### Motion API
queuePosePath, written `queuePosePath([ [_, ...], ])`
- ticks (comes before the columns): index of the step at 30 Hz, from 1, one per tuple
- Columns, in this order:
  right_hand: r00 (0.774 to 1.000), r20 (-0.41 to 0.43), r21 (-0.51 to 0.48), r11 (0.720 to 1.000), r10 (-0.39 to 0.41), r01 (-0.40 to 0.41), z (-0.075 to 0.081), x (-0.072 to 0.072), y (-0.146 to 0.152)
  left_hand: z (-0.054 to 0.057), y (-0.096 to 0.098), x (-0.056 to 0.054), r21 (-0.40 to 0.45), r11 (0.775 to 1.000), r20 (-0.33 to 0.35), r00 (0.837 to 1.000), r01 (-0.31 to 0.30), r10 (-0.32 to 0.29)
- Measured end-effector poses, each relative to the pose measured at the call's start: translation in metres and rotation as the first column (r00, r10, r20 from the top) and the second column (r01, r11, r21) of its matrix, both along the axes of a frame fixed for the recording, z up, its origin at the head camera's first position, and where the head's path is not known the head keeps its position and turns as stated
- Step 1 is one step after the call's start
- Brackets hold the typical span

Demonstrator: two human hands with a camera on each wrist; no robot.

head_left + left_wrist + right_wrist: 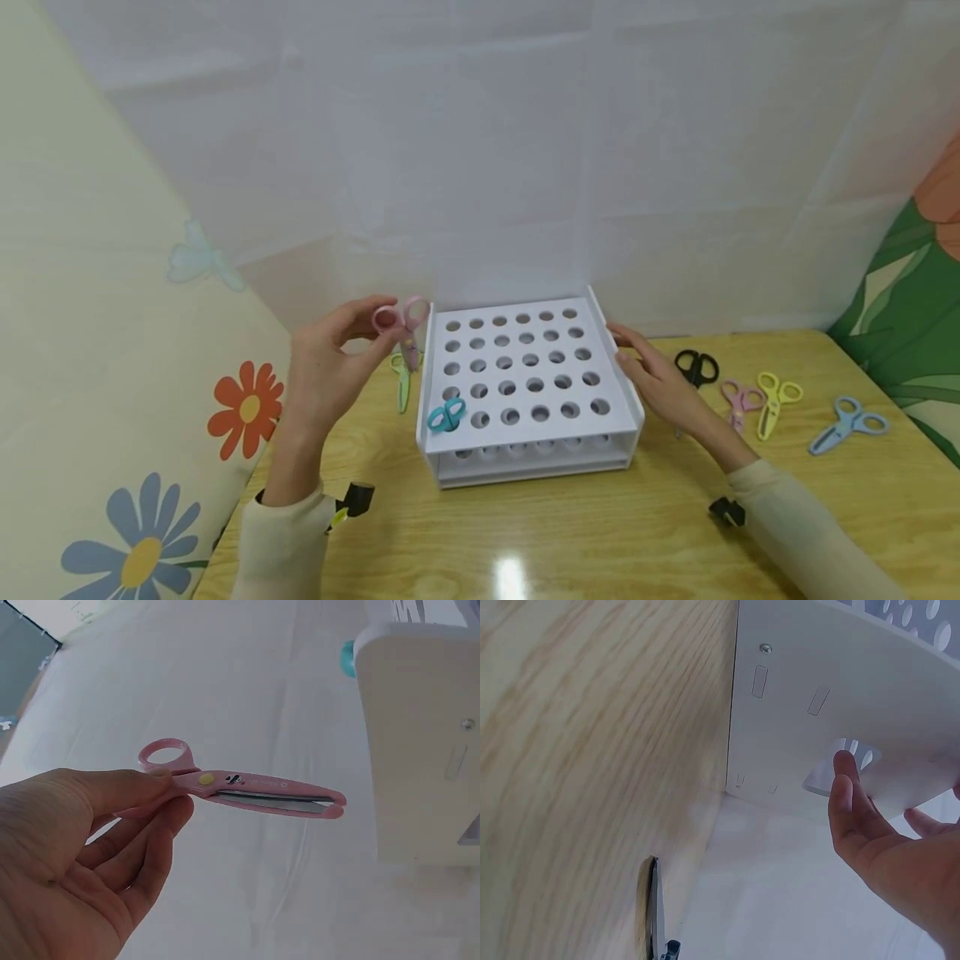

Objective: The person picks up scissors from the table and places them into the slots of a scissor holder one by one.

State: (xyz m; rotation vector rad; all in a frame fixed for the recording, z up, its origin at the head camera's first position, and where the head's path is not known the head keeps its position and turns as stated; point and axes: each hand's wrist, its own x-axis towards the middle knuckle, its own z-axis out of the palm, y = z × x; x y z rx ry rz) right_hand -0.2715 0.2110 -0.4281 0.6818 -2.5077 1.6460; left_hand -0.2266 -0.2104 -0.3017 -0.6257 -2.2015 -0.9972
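My left hand pinches a pair of pink scissors by the handle loops, blades down in the head view and beside the rack's left edge. The blades have a pink cover, nearly closed, with a yellow pivot. The white rack has rows of round holes. Teal scissors stand in its front left hole, handles up. My right hand touches the rack's right side panel, fingertips at the cutout and the edge, fingers loosely extended.
Green scissors lie on the wooden table left of the rack. Right of it lie black scissors, pink-handled scissors, yellow scissors and blue scissors. A white sheet hangs behind.
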Motion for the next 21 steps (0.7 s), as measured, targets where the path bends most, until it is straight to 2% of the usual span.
queuePosePath([
  [6, 1.000, 0.005, 0.006, 1.000, -0.006, 0.006, 0.001, 0.001, -0.001, -0.007, 0.013, -0.004, 0.108, 0.991, -0.028, 0.997, 0.078, -0.076],
  [10, 1.000, 0.007, 0.003, 1.000, -0.004, 0.004, 0.002, 0.001, 0.000, -0.016, 0.020, -0.011, 0.126, 0.987, 0.012, 0.995, 0.096, -0.098],
  [15, 1.000, 0.008, -0.002, 1.000, -0.002, 0.002, 0.002, 0.000, 0.000, -0.024, 0.026, -0.015, 0.136, 0.987, 0.092, 0.990, 0.091, -0.104],
  [21, 1.000, 0.000, 0.005, 1.000, -0.006, 0.006, 0.001, -0.001, 0.001, -0.030, 0.027, -0.021, 0.112, 0.991, 0.081, 0.993, 0.074, -0.083],
])
